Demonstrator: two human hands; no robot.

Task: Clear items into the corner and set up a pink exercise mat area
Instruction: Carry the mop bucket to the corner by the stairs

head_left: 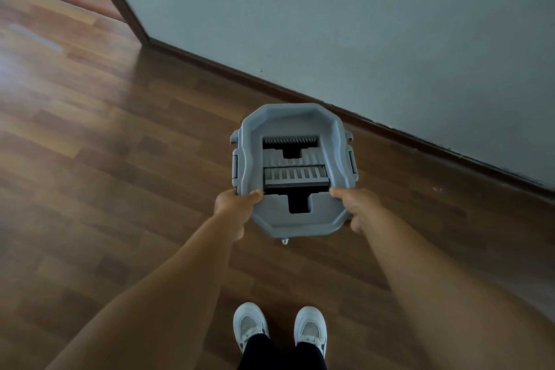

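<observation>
Currently the grey bucket (294,159) is held at its near end by both hands, over the wooden floor (120,159) and just short of the skirting board (240,76) below the wall (330,24). Whether its base rests on the floor or is lifted cannot be told.

- Left hand (235,207): thumb laid over the near-left rim, remaining fingers (240,228) curled under the edge and closed on it.
- Right hand (359,209): the same grip at the near-right rim.
- Wringer slots are seen inside the bucket; any water cannot be made out.
- No pink mat is in view. White shoes (249,324) are seen well behind the bucket.

Risks, as judged:
- Only the near end is gripped, so the far end could dip and the rim slip from the fingers.
- If liquid is inside, a tilt could spill it on the floor.
- The far end could be knocked against the skirting board if it is pushed on carelessly.
</observation>
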